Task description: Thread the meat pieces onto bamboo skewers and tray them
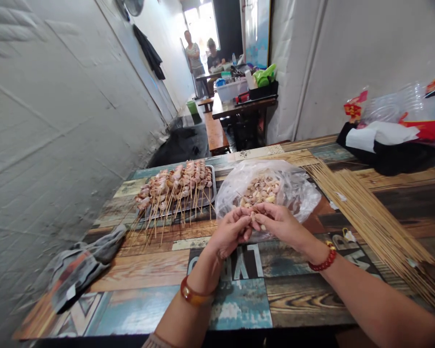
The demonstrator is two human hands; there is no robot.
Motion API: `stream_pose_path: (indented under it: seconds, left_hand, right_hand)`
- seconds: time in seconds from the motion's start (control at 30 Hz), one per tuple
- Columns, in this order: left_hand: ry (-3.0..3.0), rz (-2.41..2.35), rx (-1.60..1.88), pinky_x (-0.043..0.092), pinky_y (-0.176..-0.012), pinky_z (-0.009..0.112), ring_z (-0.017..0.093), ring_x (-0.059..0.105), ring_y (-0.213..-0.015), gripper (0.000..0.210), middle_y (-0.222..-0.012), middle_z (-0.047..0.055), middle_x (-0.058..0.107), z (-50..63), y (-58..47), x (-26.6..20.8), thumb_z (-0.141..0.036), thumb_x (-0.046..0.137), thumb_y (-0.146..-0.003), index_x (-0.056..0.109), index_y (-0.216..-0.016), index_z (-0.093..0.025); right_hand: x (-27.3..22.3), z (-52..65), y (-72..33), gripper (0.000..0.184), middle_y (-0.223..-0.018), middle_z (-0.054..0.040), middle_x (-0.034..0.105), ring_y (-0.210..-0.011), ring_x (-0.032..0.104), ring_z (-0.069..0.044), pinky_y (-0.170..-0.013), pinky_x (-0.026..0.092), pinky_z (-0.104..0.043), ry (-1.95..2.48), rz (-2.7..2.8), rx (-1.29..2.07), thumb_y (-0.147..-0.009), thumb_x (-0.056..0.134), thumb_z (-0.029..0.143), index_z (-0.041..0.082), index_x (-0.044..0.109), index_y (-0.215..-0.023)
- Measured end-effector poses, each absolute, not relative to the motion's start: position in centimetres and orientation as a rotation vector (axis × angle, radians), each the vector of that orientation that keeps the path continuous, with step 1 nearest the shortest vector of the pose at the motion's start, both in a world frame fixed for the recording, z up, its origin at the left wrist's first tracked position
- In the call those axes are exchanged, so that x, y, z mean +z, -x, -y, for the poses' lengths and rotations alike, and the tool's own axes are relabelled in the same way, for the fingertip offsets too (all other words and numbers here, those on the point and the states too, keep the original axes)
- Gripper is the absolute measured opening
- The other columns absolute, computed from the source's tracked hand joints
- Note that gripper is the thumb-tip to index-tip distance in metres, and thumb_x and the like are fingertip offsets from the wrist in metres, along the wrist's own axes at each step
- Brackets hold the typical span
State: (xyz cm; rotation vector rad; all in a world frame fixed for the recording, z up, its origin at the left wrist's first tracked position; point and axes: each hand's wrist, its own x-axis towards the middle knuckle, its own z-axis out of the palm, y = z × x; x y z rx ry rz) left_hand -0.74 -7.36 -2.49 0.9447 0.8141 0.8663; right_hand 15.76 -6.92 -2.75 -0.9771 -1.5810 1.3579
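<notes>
A clear plastic bag (226, 193) lies open on the table, full of small pale pinkish pieces (263, 189) that look like garlic cloves. Just in front of it, my left hand (234, 226) and my right hand (275, 221) meet with bent fingers. Both pinch one small pale piece (253, 216) between their fingertips; the fingers cover much of it. To the left, a metal tray (213, 186) bears a heap of skewered meat (181, 180), the bare stick ends pointing toward me. On the right lies a spread bundle of bamboo skewers (373, 217).
A grey cloth (83, 263) lies at the table's left edge. At the far right, a black bag (387, 157) holds plastic packaging. Beyond the wooden table (148, 299) stand a bench (215, 130), a second table with boxes (232, 91), and two people in the background.
</notes>
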Motion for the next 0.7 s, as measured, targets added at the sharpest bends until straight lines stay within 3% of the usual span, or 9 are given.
stream_pose_path:
  seconds: [0.13,0.33,0.53,0.7]
  left_hand:
    - [-0.924,-0.773,0.898,0.019,-0.041,0.017,0.002,0.042,-0.042,0.032,-0.070,0.002,0.065,7.3,0.9,-2.5,-0.037,0.073,-0.075,0.057,-0.090,-0.014]
    - [-0.893,-0.780,0.884,0.018,-0.042,0.017,0.002,0.039,-0.042,0.032,-0.064,0.000,0.063,7.3,0.8,-2.5,-0.035,0.077,-0.071,0.055,-0.083,-0.015]
    - [-0.851,-0.789,0.894,0.021,-0.042,0.015,0.002,0.040,-0.042,0.031,-0.064,0.000,0.063,7.3,0.6,-2.6,-0.032,0.077,-0.071,0.054,-0.085,-0.015]
    - [-0.829,-0.843,0.890,0.020,-0.040,0.014,0.001,0.038,-0.040,0.035,-0.059,-0.002,0.059,7.3,0.2,-2.3,-0.041,0.076,-0.072,0.054,-0.080,-0.015]
  right_hand:
    - [-2.1,7.4,-15.9,0.028,-0.073,-0.0003,0.062,-0.065,0.056,-0.012,-0.060,0.044,-0.024,0.931,1.552,1.403,-0.086,0.060,0.035,0.015,0.066,-0.105]
    - [-1.5,8.0,-15.7,0.022,-0.068,-0.0006,0.063,-0.057,0.055,-0.011,-0.052,0.041,-0.023,1.002,1.521,1.364,-0.082,0.064,0.036,0.015,0.067,-0.086]
    - [-1.9,7.8,-15.7,0.020,-0.070,-0.0012,0.065,-0.061,0.057,-0.012,-0.054,0.042,-0.023,1.049,1.544,1.333,-0.083,0.062,0.034,0.015,0.068,-0.088]
    - [-2.6,7.7,-15.3,0.027,-0.072,-0.0024,0.067,-0.064,0.060,-0.013,-0.058,0.047,-0.025,1.033,1.533,1.341,-0.083,0.063,0.041,0.015,0.068,-0.089]
